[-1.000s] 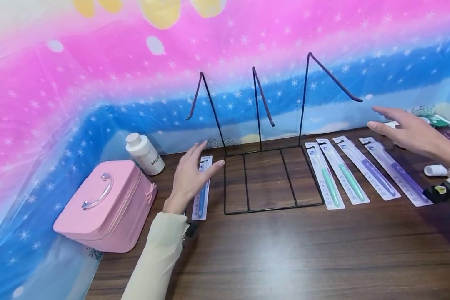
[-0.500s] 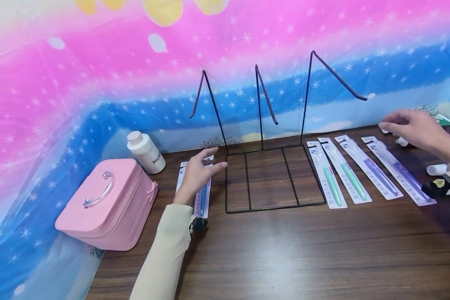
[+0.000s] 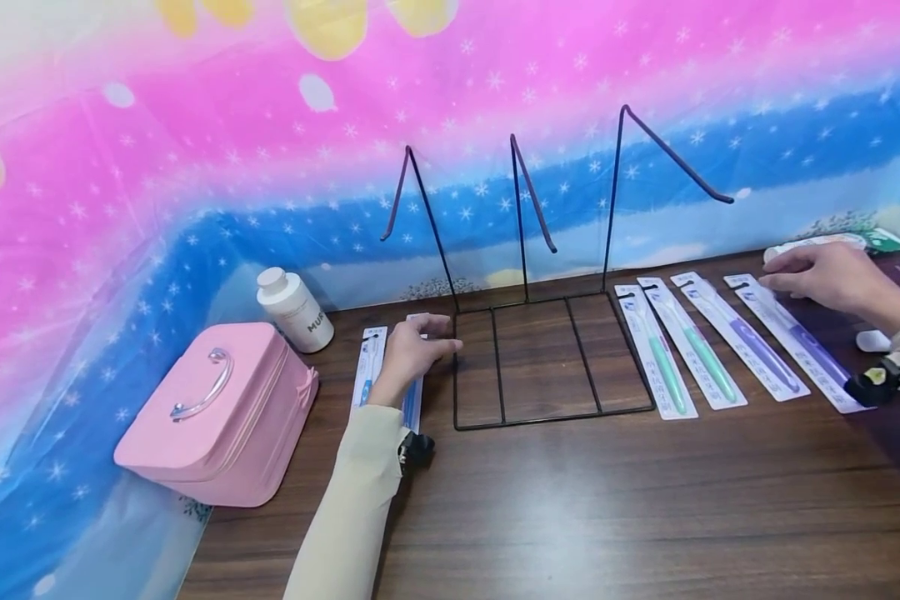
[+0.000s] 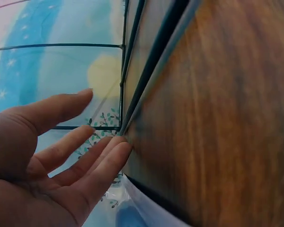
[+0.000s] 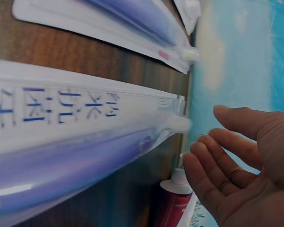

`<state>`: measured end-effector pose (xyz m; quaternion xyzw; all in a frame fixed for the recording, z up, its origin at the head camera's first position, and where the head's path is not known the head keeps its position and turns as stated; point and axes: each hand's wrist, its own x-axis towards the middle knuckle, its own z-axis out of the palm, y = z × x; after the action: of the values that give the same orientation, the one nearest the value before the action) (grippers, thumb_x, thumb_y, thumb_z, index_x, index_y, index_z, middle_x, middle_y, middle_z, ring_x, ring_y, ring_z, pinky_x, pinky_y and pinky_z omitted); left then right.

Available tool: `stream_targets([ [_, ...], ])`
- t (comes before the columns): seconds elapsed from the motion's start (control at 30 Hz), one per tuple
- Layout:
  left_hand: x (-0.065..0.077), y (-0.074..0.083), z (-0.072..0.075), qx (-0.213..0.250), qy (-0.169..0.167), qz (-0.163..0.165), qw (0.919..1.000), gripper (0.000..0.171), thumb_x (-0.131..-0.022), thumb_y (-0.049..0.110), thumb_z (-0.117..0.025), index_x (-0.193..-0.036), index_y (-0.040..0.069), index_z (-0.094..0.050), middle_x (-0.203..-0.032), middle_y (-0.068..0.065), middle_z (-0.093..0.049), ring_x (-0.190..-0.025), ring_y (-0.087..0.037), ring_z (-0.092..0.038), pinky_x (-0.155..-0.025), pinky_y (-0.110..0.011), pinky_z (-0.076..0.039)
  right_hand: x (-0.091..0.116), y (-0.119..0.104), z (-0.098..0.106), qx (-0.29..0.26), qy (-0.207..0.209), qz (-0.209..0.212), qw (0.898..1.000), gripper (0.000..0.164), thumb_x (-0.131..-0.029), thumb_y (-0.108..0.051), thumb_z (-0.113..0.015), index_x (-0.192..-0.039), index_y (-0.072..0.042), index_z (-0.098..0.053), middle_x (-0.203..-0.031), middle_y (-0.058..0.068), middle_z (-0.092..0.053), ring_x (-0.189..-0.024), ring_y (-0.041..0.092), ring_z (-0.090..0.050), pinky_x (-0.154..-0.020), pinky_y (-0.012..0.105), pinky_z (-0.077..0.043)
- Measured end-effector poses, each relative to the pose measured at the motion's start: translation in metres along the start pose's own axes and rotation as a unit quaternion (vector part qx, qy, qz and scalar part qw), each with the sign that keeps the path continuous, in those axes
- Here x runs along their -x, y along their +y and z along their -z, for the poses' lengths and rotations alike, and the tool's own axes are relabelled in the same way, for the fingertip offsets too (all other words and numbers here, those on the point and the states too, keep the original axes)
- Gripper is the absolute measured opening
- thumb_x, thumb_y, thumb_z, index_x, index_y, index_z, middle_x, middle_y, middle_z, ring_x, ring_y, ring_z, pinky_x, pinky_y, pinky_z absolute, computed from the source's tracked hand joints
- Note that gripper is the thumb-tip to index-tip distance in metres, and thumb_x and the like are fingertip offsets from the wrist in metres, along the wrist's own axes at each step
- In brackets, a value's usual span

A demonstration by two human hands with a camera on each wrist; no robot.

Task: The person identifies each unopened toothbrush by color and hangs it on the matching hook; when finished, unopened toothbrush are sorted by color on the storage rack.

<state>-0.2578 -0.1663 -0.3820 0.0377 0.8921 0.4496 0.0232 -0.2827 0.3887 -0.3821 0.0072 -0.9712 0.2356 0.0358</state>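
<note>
In the head view my left hand [image 3: 412, 354] hovers at the left edge of a black wire rack [image 3: 555, 418], fingers loosely bent and thumb apart. Below it lie two packaged blue toothbrushes [image 3: 369, 358], one partly hidden by the hand. The left wrist view shows nothing between thumb and fingers, with the rack's wire [image 4: 156, 52] beyond the fingertips. My right hand [image 3: 832, 271], also holding nothing, is over the top end of a packaged purple toothbrush [image 3: 802, 346]. In the right wrist view its relaxed fingers [image 5: 213, 165] are beside that toothbrush pack [image 5: 85, 161].
Another purple toothbrush pack [image 3: 746, 337] and two green ones [image 3: 666, 367] lie right of the rack. A pink case [image 3: 210, 417] and a white bottle [image 3: 296, 312] stand at left. A red tube [image 5: 173, 203] and a small white cylinder [image 3: 873, 341] are near my right hand.
My left hand has moved slightly right and down, uncovering the left blue toothbrush pack. My right hand has lowered toward the purple pack, its fingers bending more.
</note>
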Motion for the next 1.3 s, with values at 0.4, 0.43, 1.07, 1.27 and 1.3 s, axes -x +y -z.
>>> stream_targets([
  [0.4,-0.008,0.0,-0.008,-0.061,0.01,0.019,0.9979,0.036,-0.083,0.015,-0.078,-0.118,0.011,-0.07,-0.105,-0.005,-0.067,-0.093,-0.02,-0.061,-0.077,-0.036,-0.048,0.002,0.005,-0.011,0.045,-0.006,0.036,0.998,0.044,-0.088,-0.032,-0.071,-0.102,0.01,-0.067,-0.1,0.033,-0.061,-0.09,0.043,-0.055,-0.077,0.059,-0.04],
  [0.43,-0.008,0.0,-0.008,-0.063,0.008,0.019,0.9978,0.035,-0.083,0.015,-0.078,-0.117,0.011,-0.071,-0.102,-0.005,-0.067,-0.09,-0.02,-0.061,-0.076,-0.035,-0.048,0.002,0.005,-0.011,0.047,-0.009,0.035,0.998,0.044,-0.088,-0.031,-0.072,-0.102,0.01,-0.066,-0.099,0.033,-0.061,-0.088,0.042,-0.056,-0.076,0.059,-0.04],
  [1.07,-0.007,-0.002,-0.007,-0.055,0.001,0.05,0.9972,0.02,-0.08,0.012,-0.08,-0.101,0.012,-0.077,-0.088,-0.001,-0.07,-0.081,-0.015,-0.064,-0.07,-0.032,-0.047,0.001,0.005,-0.015,0.061,-0.003,0.014,0.998,0.034,-0.089,-0.024,-0.068,-0.091,0.01,-0.069,-0.08,0.019,-0.063,-0.073,0.032,-0.055,-0.062,0.045,-0.043],
  [1.27,-0.006,-0.003,-0.007,-0.067,0.002,0.046,0.9967,0.018,-0.081,0.015,-0.08,-0.099,0.013,-0.078,-0.092,0.0,-0.07,-0.087,-0.016,-0.061,-0.072,-0.032,-0.046,0.002,0.002,-0.014,0.051,0.003,-0.007,0.999,0.037,-0.088,-0.027,-0.068,-0.091,0.01,-0.068,-0.081,0.021,-0.063,-0.075,0.034,-0.054,-0.064,0.047,-0.042],
  [1.3,-0.006,-0.003,-0.007,-0.069,0.003,0.046,0.9966,0.018,-0.081,0.015,-0.08,-0.099,0.014,-0.078,-0.092,0.0,-0.07,-0.088,-0.017,-0.06,-0.073,-0.033,-0.045,0.003,0.001,-0.013,0.049,0.006,-0.009,0.999,0.037,-0.088,-0.027,-0.068,-0.091,0.01,-0.068,-0.081,0.02,-0.063,-0.074,0.034,-0.054,-0.064,0.047,-0.042],
])
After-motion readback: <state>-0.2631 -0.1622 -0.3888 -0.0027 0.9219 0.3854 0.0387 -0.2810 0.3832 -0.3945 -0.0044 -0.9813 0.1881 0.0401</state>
